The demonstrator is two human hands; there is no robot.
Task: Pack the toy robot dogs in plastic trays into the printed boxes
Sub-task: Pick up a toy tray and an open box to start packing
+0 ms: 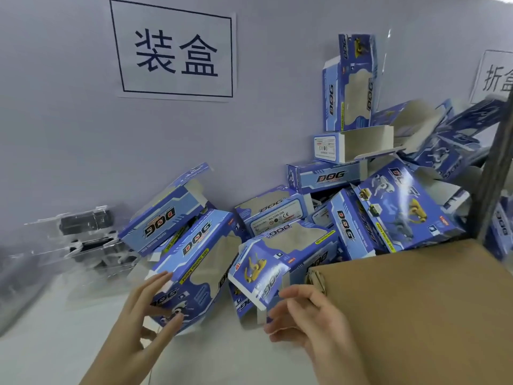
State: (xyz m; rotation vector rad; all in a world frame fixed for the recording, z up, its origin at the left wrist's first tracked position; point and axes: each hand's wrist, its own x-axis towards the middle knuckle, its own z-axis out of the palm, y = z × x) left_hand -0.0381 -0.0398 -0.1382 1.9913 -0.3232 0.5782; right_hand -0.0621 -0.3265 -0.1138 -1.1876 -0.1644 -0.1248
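Observation:
A heap of blue printed "DOG" boxes [344, 218] lies against the grey wall, most with open flaps. My left hand [144, 315] touches the near end of one box [200, 262] that lies tilted toward me, fingers spread over its end flap. My right hand [302, 315] hovers with relaxed fingers just below the open flap of a second box [266, 270] and holds nothing. Toy robot dogs in clear plastic trays [88, 237] are stacked at the left by the wall, black and white parts showing through.
A large brown cardboard carton [416, 309] fills the lower right, beside my right hand. A dark upright post [494, 168] rises behind it. Paper signs [175, 54] with printed characters hang on the wall. The white tabletop [69, 337] stretches at the lower left.

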